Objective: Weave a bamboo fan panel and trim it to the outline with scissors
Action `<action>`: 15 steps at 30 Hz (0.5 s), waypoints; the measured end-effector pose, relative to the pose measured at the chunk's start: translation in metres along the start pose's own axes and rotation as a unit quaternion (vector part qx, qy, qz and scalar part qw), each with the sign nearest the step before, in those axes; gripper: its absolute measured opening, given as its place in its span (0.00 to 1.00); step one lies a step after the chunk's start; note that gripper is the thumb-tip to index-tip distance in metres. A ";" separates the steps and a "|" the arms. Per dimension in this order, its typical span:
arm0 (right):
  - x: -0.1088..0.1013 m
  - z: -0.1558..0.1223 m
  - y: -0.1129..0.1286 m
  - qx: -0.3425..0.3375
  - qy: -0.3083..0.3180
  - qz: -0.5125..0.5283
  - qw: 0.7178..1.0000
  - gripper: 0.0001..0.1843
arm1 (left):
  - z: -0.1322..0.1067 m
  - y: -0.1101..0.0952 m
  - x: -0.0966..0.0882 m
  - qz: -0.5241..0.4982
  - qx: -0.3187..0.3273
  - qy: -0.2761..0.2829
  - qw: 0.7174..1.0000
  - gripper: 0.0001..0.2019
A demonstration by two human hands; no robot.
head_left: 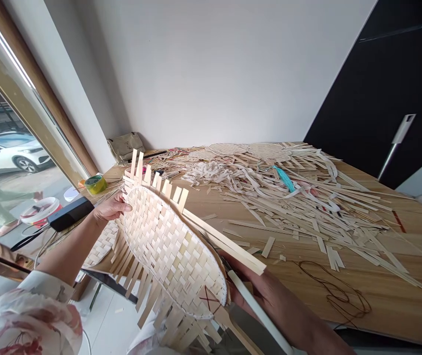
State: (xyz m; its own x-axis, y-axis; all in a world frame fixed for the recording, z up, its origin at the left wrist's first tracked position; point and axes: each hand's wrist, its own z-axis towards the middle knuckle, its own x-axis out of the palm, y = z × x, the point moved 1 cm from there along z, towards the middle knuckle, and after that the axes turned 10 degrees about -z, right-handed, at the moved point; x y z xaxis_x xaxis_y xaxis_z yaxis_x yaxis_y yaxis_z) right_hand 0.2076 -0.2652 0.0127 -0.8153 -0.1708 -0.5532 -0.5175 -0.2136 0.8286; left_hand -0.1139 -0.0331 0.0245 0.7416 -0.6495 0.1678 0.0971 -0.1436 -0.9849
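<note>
A woven fan [173, 251] of pale bamboo strips is tilted up in front of me, with untrimmed strip ends sticking out past its stitched white outline. My left hand [111, 208] pinches its far left edge, thumb on the face. At the near right edge, my right hand [249, 281] supports the fan from behind; its fingers are mostly hidden. Dark red thread forms a cross near the base, above the flat wooden handle [238, 331]. A long pale stick [257, 308] runs beside my right hand; whether that hand holds it I cannot tell.
Loose bamboo strips [299, 217] and white ribbon lie heaped on the wooden table [203, 202], with a turquoise packet [284, 178] among them. Brown cord [332, 291] lies coiled at the right. Yellow tape [95, 185] and a black box [70, 214] are left, by the window.
</note>
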 end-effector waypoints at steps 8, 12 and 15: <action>-0.001 0.011 0.014 -0.011 0.017 0.043 0.999 0.21 | 0.000 0.004 -0.003 -0.010 -0.009 0.012 1.000 0.12; -0.002 0.012 0.014 -0.021 0.002 0.055 0.998 0.18 | 0.000 0.005 -0.001 -0.023 -0.002 0.010 1.000 0.12; 0.003 0.013 0.010 -0.031 0.020 0.122 0.992 0.18 | 0.000 0.006 0.001 -0.030 -0.006 0.008 1.000 0.12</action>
State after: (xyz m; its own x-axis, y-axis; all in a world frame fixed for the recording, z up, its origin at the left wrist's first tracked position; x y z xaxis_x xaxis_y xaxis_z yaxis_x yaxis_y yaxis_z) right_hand 0.1969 -0.2556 0.0210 -0.9030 -0.2622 -0.3402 -0.2874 -0.2199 0.9322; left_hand -0.1123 -0.0348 0.0186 0.7241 -0.6515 0.2265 0.1321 -0.1913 -0.9726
